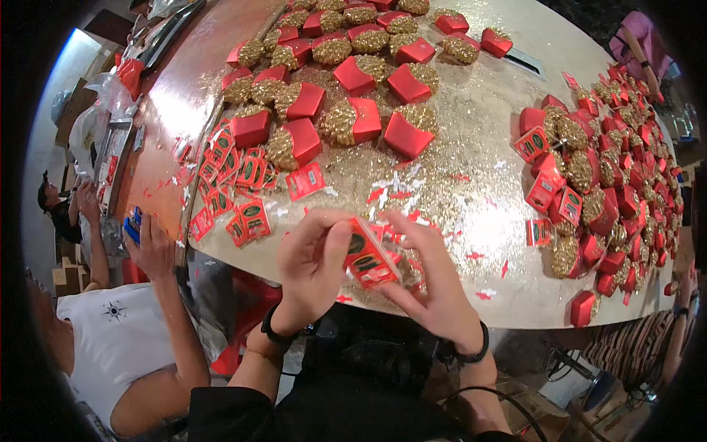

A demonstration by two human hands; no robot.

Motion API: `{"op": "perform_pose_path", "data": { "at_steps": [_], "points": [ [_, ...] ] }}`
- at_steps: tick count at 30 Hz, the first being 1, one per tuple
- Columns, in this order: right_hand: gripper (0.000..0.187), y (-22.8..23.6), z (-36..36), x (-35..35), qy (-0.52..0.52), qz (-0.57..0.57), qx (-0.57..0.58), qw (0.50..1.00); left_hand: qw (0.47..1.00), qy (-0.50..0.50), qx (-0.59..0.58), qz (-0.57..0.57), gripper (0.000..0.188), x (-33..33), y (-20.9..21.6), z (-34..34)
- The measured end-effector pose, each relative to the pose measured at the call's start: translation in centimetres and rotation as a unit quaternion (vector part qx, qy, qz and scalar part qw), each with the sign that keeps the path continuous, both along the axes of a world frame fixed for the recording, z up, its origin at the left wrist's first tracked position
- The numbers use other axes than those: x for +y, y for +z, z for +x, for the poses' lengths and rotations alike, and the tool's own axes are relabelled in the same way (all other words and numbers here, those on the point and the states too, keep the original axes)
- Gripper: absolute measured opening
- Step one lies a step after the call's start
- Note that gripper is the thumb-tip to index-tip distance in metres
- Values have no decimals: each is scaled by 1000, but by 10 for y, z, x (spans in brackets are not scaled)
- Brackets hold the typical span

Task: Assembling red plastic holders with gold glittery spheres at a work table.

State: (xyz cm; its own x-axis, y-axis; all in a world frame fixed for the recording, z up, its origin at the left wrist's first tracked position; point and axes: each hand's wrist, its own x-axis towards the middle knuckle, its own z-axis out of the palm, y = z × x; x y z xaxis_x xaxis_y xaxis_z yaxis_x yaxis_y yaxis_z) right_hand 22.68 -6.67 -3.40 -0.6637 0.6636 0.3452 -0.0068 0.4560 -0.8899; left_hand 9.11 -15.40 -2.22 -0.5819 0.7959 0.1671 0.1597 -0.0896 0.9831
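Near the table's front edge, my left hand (pixel 309 265) pinches a red printed card (pixel 370 256) with dark oval pictures, its thumb pressed on the card's left side. My right hand (pixel 436 289) is beside the card's right side, thumb and fingers spread apart. Its thumb tip is close to the card's lower edge; I cannot tell whether it touches. Beyond my left hand lie similar red cards (pixel 252 171), loosely piled and overlapping. Scraps of red and white cut paper (pixel 401 194) are scattered just past my hands.
Rows of red blocks with gold glitter ends (pixel 366 120) stand on the glitter-strewn table (pixel 471 162). More are heaped at the right (pixel 611 199), with red cards among them. At my left, a person in a white top (pixel 110 317) holds a blue tool (pixel 133 225). Others stand around the table.
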Motion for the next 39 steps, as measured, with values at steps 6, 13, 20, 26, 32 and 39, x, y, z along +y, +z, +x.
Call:
{"op": "perform_pose_path", "data": {
  "at_steps": [6, 13, 20, 26, 32, 39],
  "points": [
    [22, -15, 12, -15, 206, -119, -144, 961, 988, 8, 144, 47, 14, -5, -5, 4],
    [38, -25, 23, -6, 273, -350, -58, 894, 947, 60, 300, 103, 11, 14, 0, -23],
    [37, -29, 27, 36, 172, -276, -63, 944, 974, 48, 199, 93, 13, 42, -7, -47],
    [33, -39, 23, 65, 110, -149, -45, 982, 973, 80, 210, 57, 27, 36, -44, -54],
    [21, -33, 41, 83, -150, 295, -205, 921, 917, -308, 246, -60, 20, -80, -16, 23],
    [17, 19, 44, 88, -219, 455, -77, 860, 673, -430, 453, -396, 21, -71, -204, 64]
  ]
}}
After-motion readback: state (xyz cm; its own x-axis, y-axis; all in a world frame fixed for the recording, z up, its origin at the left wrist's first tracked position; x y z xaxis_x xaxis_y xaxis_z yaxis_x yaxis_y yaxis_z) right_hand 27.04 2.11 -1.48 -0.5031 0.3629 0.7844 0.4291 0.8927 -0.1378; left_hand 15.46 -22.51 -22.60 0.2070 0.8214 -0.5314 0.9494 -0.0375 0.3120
